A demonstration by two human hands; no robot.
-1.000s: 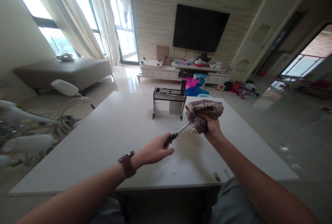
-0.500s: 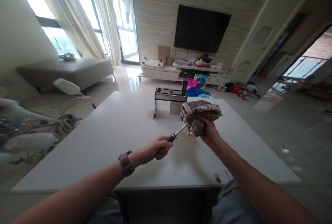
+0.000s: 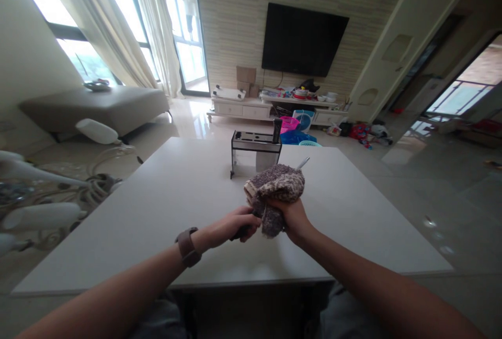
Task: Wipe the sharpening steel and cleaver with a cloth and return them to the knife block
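Observation:
My left hand (image 3: 242, 223), with a watch on its wrist, is closed round the dark handle of a honing steel (image 3: 303, 162). Only the rod's tip shows, poking out past the far side of a fluffy brown cloth (image 3: 280, 184). My right hand (image 3: 295, 218) grips this cloth around the rod, close to the left hand; the middle of the rod is hidden inside it. Beyond the hands, a knife rack (image 3: 255, 144) with a black and grey frame stands on the white table (image 3: 188, 192). A dark upright handle rises from its right end.
A lamp with white shades (image 3: 43, 216) and coiled arms is left of the table. Behind the table are a blue bag (image 3: 296, 137), a pink basket (image 3: 289, 123) and a low white cabinet (image 3: 254, 111). A padded bench (image 3: 98, 106) stands by the windows.
My right hand has slid the cloth down the rod towards my left hand, leaving the tip exposed at the far end. The left hand has hardly moved.

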